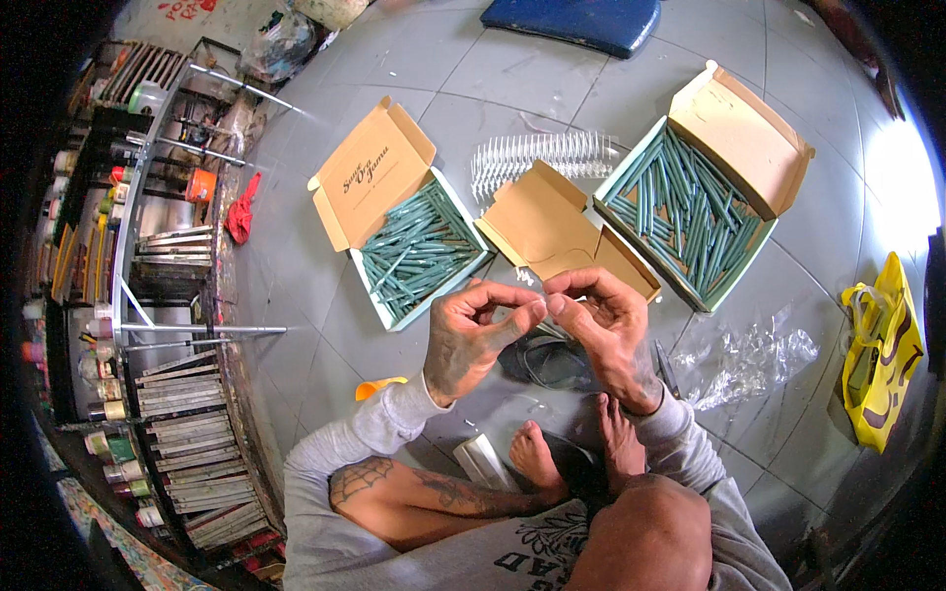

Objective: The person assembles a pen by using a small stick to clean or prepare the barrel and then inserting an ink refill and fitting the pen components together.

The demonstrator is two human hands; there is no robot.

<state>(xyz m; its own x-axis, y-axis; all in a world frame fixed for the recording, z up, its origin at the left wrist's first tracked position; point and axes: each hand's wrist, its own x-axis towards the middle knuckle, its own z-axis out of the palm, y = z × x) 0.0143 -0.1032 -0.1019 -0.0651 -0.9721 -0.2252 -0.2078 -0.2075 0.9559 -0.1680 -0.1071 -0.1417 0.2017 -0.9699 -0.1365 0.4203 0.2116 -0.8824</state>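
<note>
My left hand (475, 333) and my right hand (603, 330) meet in front of me, thumbs and fingertips pinched close together. Whatever lies between the fingertips is too small to make out; a trace of something clear or whitish shows there. Just beyond them lies an open cardboard box (544, 219) with its flap up. To the left, an open box (378, 303) holds many slim green sticks (419, 241). Another open box (767, 234) on the right holds more green sticks (680, 202). Below my hands is a dark, coiled-looking thing (548, 361), partly hidden.
A ridged clear plastic tray (537, 158) lies behind the boxes. Crumpled clear plastic (754, 360) and a yellow bag (882, 355) are at right. A white roll (483, 463) and an orange item (378, 387) lie near my legs. A metal-framed rack (123, 266) lines the left; a blue pad (576, 22) lies far off.
</note>
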